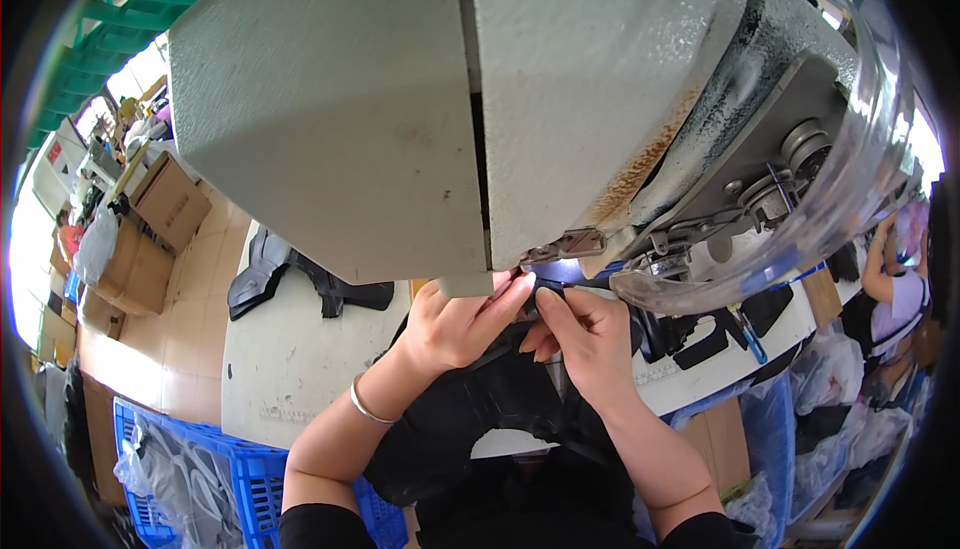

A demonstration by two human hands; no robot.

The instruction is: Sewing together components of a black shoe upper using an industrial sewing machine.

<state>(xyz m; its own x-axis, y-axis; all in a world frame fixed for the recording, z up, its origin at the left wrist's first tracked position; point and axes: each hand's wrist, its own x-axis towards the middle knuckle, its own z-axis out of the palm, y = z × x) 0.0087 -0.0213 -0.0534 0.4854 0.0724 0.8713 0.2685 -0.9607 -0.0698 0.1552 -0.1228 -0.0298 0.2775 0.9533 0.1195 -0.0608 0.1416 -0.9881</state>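
Close under the head of a pale grey sewing machine (330, 139), both my hands work at the edge of a black fabric piece (500, 389). My left hand (452, 321), with a silver bangle at its wrist, has its fingers pressed together on that edge. Beside it, my right hand (590, 341) pinches the same piece between thumb and fingers. The fabric spreads over the table's near edge toward my lap, with a curved cut-out at its lower side. The machine's body hides the needle area and some left fingertips.
Black pieces (300, 279) lie on the white table (280, 379) at left. More black cut pieces (710, 339) and a blue-handled tool (752, 337) lie at right. A blue crate (255, 489) stands below left; cardboard boxes (130, 259) stand beyond. Another person (895, 294) sits far right.
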